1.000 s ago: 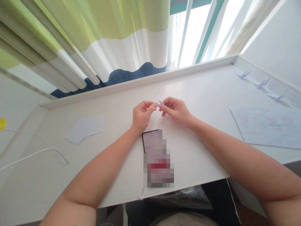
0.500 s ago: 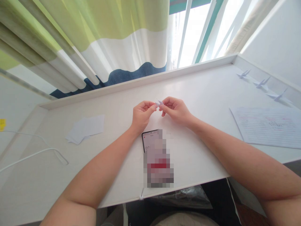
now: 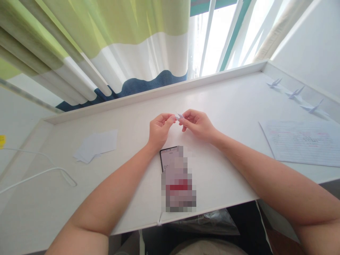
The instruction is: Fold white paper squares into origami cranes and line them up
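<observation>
My fingertips are pinching rather than clenched: the tips of both hands close on a small folded paper from either side, holding it in the air above the desk, with nothing else touching it. A piece that small probably needs only the tips, which would explain why my other fingers curl loosely out of its way; exactly how each tip meets the folds is too small to tell. My left hand and right hand stay close together on either side of the folded paper, likely to steady the pinch. Just toward me from the folded paper, a phone lies between my forearms, mostly blurred, perhaps placed there to be easy to glance at. Left of the folded paper lies a loose stack of paper squares, within easy reach. Well to its right are a lined sheet and, further back, three paper cranes, seemingly set aside to leave room for my hands.
</observation>
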`<move>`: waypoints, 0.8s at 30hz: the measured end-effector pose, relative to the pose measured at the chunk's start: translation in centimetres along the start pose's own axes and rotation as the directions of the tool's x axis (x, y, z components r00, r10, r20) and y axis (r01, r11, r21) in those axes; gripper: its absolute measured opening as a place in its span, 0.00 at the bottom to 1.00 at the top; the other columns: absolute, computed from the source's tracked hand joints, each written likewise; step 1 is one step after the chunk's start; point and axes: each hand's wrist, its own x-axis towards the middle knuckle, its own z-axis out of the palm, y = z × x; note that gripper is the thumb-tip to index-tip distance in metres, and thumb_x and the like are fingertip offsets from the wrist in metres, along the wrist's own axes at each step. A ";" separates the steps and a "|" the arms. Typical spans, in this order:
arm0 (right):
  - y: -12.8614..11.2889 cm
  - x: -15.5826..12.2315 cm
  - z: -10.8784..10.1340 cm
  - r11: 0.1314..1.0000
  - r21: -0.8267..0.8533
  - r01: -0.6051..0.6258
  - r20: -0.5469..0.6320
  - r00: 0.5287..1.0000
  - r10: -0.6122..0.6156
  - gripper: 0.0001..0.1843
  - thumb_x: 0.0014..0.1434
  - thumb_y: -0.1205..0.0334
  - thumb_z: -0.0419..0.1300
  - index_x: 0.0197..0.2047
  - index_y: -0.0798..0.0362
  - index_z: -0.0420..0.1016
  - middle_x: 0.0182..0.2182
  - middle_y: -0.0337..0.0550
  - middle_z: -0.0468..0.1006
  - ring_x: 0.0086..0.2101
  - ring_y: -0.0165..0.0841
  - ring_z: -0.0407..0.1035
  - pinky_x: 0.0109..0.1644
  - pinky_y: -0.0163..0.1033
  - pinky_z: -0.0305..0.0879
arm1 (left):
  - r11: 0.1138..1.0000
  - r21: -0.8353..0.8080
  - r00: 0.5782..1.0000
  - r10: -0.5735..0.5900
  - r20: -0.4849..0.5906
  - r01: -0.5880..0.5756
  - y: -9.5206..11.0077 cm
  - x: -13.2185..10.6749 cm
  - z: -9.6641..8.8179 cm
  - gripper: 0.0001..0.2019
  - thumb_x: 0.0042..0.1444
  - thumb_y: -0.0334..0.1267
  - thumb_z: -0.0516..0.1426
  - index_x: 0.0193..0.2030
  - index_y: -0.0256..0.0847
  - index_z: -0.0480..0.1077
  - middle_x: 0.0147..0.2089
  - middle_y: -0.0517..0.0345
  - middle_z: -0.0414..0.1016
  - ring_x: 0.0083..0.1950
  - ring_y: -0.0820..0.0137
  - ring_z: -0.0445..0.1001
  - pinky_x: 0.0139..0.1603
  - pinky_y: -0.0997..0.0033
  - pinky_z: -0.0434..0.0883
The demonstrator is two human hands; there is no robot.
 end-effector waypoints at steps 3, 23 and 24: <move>-0.3 0.0 0.1 1.000 0.030 -0.008 0.010 1.000 0.007 0.28 0.53 0.35 0.76 0.35 0.52 0.76 0.31 0.41 0.82 0.27 0.30 0.75 0.34 0.40 0.74 | 1.000 -0.005 1.000 -0.009 -0.012 0.009 -0.1 0.0 0.1 0.15 0.55 0.51 0.71 0.36 0.42 0.80 0.37 0.55 0.84 0.39 0.68 0.80 0.44 0.65 0.75; -0.5 -0.2 -0.2 0.998 0.040 -0.051 0.038 0.998 0.049 0.28 0.54 0.34 0.74 0.34 0.51 0.76 0.31 0.42 0.84 0.28 0.32 0.76 0.36 0.41 0.77 | 0.998 0.043 0.999 -0.039 -0.025 0.040 0.0 0.0 -0.2 0.16 0.66 0.50 0.58 0.34 0.43 0.81 0.38 0.54 0.84 0.39 0.67 0.80 0.45 0.63 0.75; -0.5 -0.2 -0.2 0.998 0.040 -0.049 0.043 0.998 0.047 0.28 0.55 0.34 0.74 0.34 0.52 0.77 0.31 0.43 0.84 0.28 0.32 0.76 0.36 0.41 0.77 | 0.998 0.045 0.999 -0.032 -0.023 0.033 0.0 0.0 -0.2 0.15 0.66 0.49 0.59 0.33 0.43 0.80 0.37 0.54 0.84 0.39 0.67 0.80 0.46 0.63 0.75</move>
